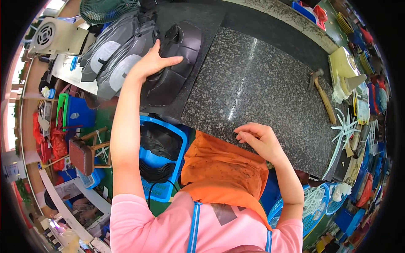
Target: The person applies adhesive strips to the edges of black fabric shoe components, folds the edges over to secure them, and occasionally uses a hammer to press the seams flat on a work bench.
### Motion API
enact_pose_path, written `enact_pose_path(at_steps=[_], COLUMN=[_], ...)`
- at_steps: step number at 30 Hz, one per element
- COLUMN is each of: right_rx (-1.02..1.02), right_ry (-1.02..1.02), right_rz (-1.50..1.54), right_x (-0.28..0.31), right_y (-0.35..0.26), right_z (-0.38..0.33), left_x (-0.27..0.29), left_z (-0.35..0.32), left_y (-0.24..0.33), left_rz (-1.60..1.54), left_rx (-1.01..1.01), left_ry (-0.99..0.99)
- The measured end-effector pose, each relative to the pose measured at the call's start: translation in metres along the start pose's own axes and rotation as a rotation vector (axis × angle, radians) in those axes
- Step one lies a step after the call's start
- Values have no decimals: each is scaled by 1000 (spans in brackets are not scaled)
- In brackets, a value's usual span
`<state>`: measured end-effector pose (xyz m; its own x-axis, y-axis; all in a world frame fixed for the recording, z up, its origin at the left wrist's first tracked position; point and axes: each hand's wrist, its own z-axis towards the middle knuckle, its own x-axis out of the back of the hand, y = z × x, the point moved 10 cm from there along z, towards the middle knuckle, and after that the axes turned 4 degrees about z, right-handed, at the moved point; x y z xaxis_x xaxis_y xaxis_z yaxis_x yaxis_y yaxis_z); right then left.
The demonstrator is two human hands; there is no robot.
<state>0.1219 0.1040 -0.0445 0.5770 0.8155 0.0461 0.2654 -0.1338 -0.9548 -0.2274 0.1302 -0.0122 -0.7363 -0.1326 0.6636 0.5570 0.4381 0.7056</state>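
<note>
My left hand (155, 63) is stretched over a stack of black, leather-like pieces shaped like shoe uppers (185, 52). Its thumb and index finger are spread wide, the thumb resting on the black pieces; the other fingers are partly hidden. Left of it lie more stacked grey-and-black pieces (110, 50) with silver-grey patches. Near the front edge of a speckled dark stone slab (257, 80), my right hand (260, 138) rests with loosely bent fingers and nothing visible in them.
A hammer (324, 99) and pale strips (344, 130) lie at the slab's right. Below the bench stand a blue basket (184, 141) of black pieces and another basket (310, 219) of white strips. A beige machine (59, 36) and green fan (103, 9) are at far left.
</note>
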Motion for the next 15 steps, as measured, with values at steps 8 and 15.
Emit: enact_pose_path(at_steps=[8, 15], right_rx=[84, 35], right_ry=[55, 99], right_rz=[-29, 31], right_x=[3, 3], right_y=[-8, 6], right_z=[4, 14], left_x=[-21, -18], left_z=[-9, -21], left_y=[47, 50], left_rz=[377, 176], left_rx=[-123, -361], left_ry=[61, 151])
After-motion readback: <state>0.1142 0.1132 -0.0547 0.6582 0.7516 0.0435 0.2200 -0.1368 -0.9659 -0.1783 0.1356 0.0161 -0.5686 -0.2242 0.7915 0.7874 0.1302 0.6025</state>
